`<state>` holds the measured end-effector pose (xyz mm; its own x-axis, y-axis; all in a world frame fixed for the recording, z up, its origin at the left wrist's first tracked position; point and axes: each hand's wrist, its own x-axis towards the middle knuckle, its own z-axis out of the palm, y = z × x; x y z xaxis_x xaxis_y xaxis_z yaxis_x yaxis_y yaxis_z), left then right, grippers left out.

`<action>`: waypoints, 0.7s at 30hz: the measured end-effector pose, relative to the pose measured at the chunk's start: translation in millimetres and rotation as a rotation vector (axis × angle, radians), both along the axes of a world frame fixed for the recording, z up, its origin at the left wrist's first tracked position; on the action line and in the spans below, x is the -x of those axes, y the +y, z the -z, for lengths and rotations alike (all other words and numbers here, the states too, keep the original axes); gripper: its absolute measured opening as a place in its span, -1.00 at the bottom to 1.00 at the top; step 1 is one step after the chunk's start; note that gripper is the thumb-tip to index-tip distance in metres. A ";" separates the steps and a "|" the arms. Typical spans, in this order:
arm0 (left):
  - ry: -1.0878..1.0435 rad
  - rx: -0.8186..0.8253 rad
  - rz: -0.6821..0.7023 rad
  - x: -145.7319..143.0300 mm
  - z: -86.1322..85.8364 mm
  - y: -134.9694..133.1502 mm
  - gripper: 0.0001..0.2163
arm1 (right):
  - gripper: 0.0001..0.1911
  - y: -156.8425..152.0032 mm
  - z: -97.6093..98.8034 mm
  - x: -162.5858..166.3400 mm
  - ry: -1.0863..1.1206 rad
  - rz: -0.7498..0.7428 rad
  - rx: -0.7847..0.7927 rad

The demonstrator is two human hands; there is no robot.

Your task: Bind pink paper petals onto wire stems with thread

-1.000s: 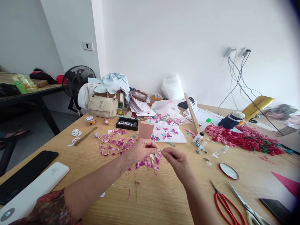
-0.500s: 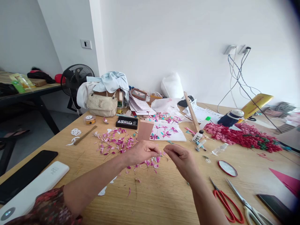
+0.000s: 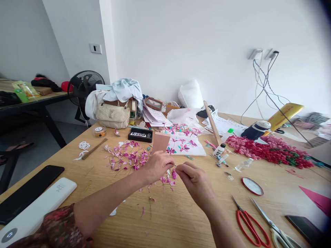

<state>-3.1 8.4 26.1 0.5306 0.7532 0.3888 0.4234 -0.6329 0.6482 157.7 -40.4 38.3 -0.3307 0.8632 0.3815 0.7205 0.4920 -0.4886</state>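
Observation:
My left hand (image 3: pixel 158 166) is closed in a pinch over the middle of the table, and my right hand (image 3: pixel 193 177) pinches opposite it. The fingertips of both almost meet, with something thin and dark between them, too small to name. A pink-purple petal (image 3: pixel 174 174) shows right below the fingertips; whether it hangs from them or lies on the table I cannot tell. Loose pink and purple petals (image 3: pixel 129 156) are scattered left of and under the hands. Behind them stands a brownish-pink block (image 3: pixel 160 142), beside a white sheet (image 3: pixel 199 148) bearing finished purple flowers with teal leaves (image 3: pixel 184 148).
Red-handled scissors (image 3: pixel 249 224) and white-handled scissors (image 3: pixel 278 230) lie at right, near a round red-rimmed lid (image 3: pixel 252 186). Small bottles (image 3: pixel 219 150) and a pile of red flowers (image 3: pixel 271 150) are farther back. A white power bank (image 3: pixel 38 210) and a black phone (image 3: pixel 29 191) lie left.
My right hand has shifted slightly left and down, and my left hand slightly up, so the fingertips are closer together. A pink-purple petal now shows just below them.

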 end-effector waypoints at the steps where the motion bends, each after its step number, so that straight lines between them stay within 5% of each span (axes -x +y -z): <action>1: 0.029 -0.005 0.042 0.4 -1.5 -1.5 -0.87 | -0.74 1.8 -3.4 -2.4 0.002 -0.007 0.000; 6: -0.196 0.398 0.207 3.2 -5.0 -8.1 -0.89 | -0.77 17.4 1.5 -14.9 0.252 -0.038 0.110; 10: -0.426 0.574 0.105 3.2 -1.0 -4.9 -0.84 | -0.78 19.2 18.8 -11.6 0.361 -0.035 0.149; 15: -0.266 0.291 -0.068 0.6 2.7 3.0 -0.91 | -0.76 3.6 16.8 0.2 0.042 0.009 0.025; 18: -0.026 0.030 -0.016 0.4 1.5 3.0 -0.88 | -0.73 -1.8 5.0 0.9 -0.105 0.020 -0.016; 21: 0.057 0.003 0.113 1.6 -0.9 -1.1 -0.88 | -0.73 1.9 -2.9 -4.2 -0.075 -0.002 -0.009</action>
<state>-4.7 7.3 27.0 0.6334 0.6885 0.3532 0.3861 -0.6767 0.6269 161.8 -38.4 41.1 -0.3604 0.8592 0.3632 0.7538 0.4976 -0.4292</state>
